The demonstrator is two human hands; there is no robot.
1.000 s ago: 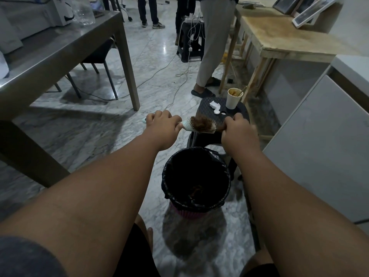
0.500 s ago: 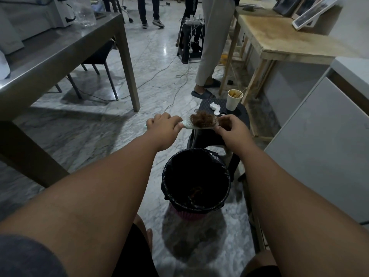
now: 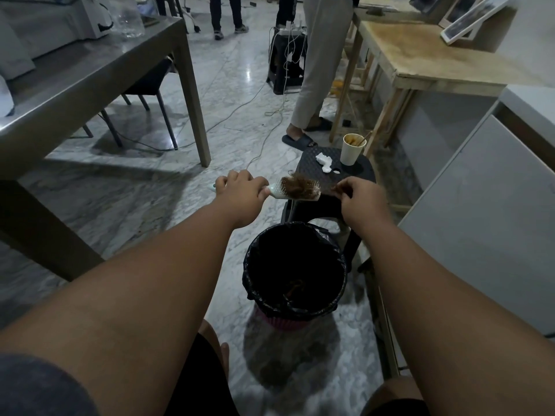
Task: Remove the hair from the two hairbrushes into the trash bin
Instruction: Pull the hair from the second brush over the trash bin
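While above the trash bin [image 3: 295, 265]: left hand [image 3: 240, 189] clenched around hairbrush [image 3: 295, 192]; right hand [image 3: 357, 195] pinching hair [image 3: 333, 191].

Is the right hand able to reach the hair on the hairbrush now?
Probably yes: the right hand is beside the hairbrush, nothing between, already pinching a tuft; the hair lies exposed on top.

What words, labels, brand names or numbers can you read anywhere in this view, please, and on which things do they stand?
There is no text that can be read.
The hairbrush, the paper cup and the trash bin show no lettering.
The framed panels leaning on the wooden table are too blurred to tell whether they carry print.
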